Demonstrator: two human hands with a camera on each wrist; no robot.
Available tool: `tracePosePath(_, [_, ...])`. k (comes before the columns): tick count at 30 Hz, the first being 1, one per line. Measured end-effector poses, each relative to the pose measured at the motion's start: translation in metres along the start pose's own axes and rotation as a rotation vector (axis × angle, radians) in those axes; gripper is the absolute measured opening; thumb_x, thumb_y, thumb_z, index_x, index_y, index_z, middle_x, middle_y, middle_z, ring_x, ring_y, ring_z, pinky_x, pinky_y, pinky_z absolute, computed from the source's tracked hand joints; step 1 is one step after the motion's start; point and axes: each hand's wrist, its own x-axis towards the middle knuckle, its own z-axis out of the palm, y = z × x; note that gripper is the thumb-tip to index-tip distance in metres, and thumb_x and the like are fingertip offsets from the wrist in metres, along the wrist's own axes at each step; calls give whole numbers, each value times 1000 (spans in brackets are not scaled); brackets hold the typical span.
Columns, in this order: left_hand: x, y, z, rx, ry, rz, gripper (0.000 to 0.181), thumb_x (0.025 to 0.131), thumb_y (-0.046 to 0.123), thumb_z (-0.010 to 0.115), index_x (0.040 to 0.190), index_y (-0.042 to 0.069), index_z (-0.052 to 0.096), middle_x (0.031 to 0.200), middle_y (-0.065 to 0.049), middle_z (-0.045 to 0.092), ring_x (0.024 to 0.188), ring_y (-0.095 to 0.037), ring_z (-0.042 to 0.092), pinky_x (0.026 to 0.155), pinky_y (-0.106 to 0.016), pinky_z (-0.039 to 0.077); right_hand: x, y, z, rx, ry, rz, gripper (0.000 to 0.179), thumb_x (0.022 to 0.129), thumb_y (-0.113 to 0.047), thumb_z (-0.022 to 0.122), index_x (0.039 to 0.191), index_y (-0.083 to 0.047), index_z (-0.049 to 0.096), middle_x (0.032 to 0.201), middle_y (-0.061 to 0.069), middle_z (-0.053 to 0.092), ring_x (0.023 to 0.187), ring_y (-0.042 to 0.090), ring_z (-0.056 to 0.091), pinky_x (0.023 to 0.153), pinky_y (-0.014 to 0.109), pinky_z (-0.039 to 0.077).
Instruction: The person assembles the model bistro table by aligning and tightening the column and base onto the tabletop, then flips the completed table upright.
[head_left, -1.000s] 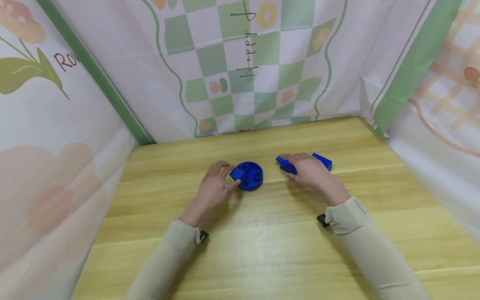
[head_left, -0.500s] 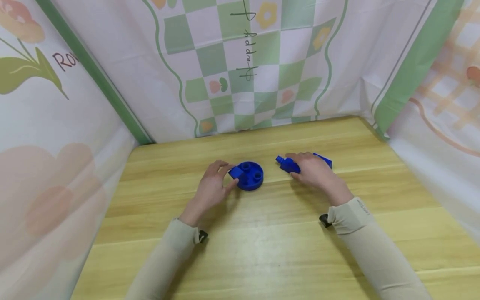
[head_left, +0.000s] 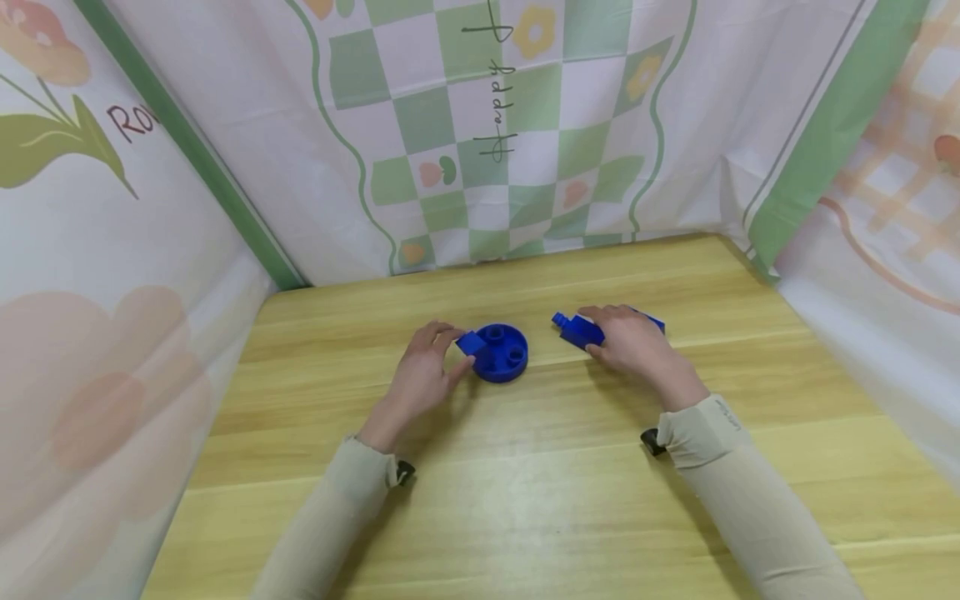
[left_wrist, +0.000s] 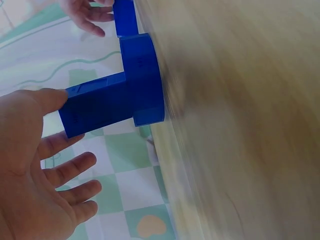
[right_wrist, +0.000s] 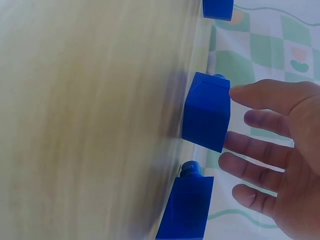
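Note:
My left hand point(head_left: 422, 379) pinches the outer end of an upright blue rectangular block point(left_wrist: 97, 105) between thumb and index finger; the other fingers are spread. The block meets a round blue base point(head_left: 522, 354) with raised rings inside, which stands on the table. To the right, a blue block with a knobbed end point(head_left: 581, 331) lies on the table. Over it is my right hand point(head_left: 633, 346), its thumb and a fingertip at the block's edge, fingers loosely extended. Another blue piece with a round neck point(right_wrist: 187, 207) lies just beyond that hand, partly hidden by it in the head view.
The wooden table point(head_left: 510, 500) reaches back to a printed cloth wall point(head_left: 480, 217). More cloth hangs at the left and right sides. All the blue pieces lie toward the far half of the table.
My right hand has slid slightly right, uncovering more of the knobbed block and covering more of the piece beyond. The block in my left hand has shifted a little left with that hand.

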Motion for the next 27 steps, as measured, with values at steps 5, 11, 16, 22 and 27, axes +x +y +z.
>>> tracePosePath(5, [0, -2, 1, -1, 40, 27, 47, 93, 43, 54, 129, 13, 54, 129, -8, 51, 125, -25, 45, 106, -40, 40, 0, 1, 1, -5, -4, 19, 62, 83, -29, 69, 137, -12, 46, 126, 19, 58, 116, 40, 52, 95, 55, 43])
tracePosePath(11, [0, -4, 2, -22, 62, 19, 48, 91, 44, 56, 127, 12, 56, 126, -6, 52, 123, -23, 46, 104, -37, 42, 1, 3, 3, -25, -41, 62, 64, 82, -32, 69, 137, -10, 45, 126, 21, 58, 112, 41, 54, 89, 55, 46])
tracePosePath(16, [0, -4, 3, -17, 66, 20, 47, 92, 42, 56, 127, 12, 55, 126, -6, 52, 123, -23, 46, 103, -37, 43, 3, 3, 3, -38, -68, 101, 66, 81, -36, 70, 136, -8, 46, 124, 22, 58, 107, 40, 57, 84, 54, 48])
tracePosePath(22, [0, -4, 3, -24, 45, 1, 46, 92, 42, 56, 128, 14, 54, 126, -4, 51, 123, -23, 46, 103, -38, 43, 4, 1, 2, -54, -89, 108, 62, 80, -36, 71, 129, -4, 52, 116, 22, 62, 100, 38, 61, 80, 53, 50])
tracePosePath(27, [-1, -4, 3, -22, 38, -3, 46, 92, 42, 55, 128, 14, 54, 126, -5, 52, 123, -23, 46, 103, -38, 43, 5, 0, 2, -62, -86, 95, 57, 80, -33, 71, 125, -2, 55, 109, 21, 65, 95, 37, 62, 78, 52, 51])
